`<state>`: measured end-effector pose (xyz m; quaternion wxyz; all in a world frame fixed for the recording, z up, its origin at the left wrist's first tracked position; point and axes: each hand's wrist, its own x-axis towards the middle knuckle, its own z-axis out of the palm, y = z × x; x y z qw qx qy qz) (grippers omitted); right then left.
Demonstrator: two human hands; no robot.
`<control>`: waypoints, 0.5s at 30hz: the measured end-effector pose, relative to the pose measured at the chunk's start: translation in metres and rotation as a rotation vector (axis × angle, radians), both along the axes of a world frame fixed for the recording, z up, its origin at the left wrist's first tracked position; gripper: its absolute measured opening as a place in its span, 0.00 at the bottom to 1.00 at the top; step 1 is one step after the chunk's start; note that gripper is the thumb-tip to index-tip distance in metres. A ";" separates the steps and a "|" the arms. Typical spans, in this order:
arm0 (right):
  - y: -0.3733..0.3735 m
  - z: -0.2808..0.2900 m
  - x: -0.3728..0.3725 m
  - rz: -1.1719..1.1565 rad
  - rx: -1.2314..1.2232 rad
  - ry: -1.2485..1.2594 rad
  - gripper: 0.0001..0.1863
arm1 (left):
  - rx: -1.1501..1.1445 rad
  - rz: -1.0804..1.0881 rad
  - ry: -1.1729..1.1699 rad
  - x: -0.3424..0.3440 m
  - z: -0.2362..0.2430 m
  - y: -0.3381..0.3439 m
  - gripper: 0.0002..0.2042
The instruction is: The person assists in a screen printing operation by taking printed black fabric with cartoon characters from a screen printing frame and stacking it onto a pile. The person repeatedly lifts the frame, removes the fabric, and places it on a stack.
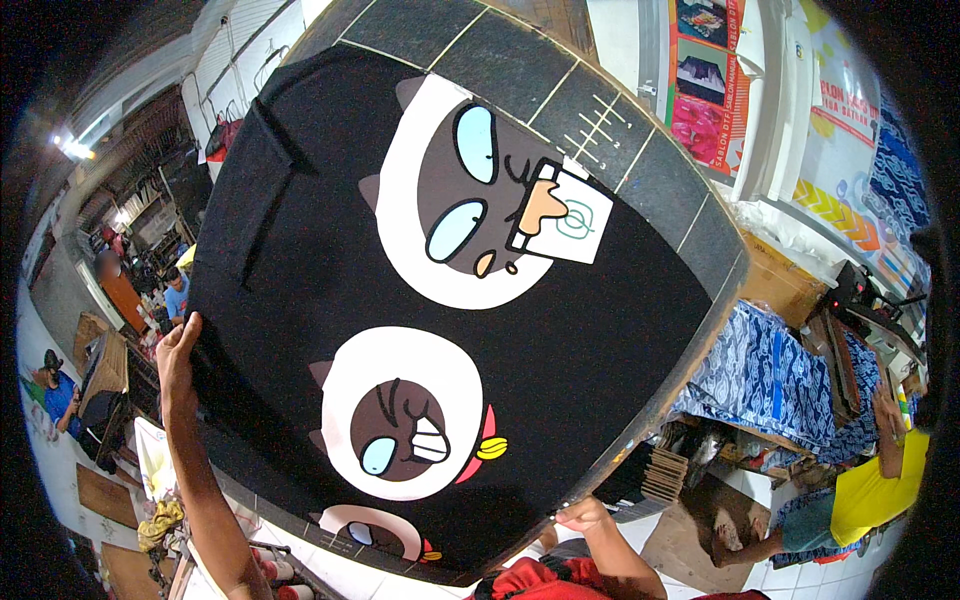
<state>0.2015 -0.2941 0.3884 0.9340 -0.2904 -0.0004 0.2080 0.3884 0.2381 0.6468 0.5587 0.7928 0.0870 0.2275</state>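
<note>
A large black cloth (560,380) is spread over a dark table with white grid lines (400,35). Printed on it are cartoon animal faces ringed in white: a big one (470,200) at the far side, a smaller one (400,415) below, and a third (370,535) near the front edge. At the cloth's left edge, my left hand (180,350) is closed on the fabric, thumb on top. My right hand (583,514) grips the cloth by the near right edge of the table, its fingers curled. Creases run across the cloth's upper left part.
Blue-and-white patterned fabric (770,375) hangs at the right beside a cardboard box (770,270). A person in a yellow top (880,485) sits low at the right. Two more people (62,395) are at the far left. Posters (705,90) cover the back right wall.
</note>
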 end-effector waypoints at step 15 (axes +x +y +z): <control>-0.002 -0.010 -0.008 0.043 0.027 -0.016 0.24 | -0.123 -0.018 0.003 -0.006 -0.008 0.006 0.12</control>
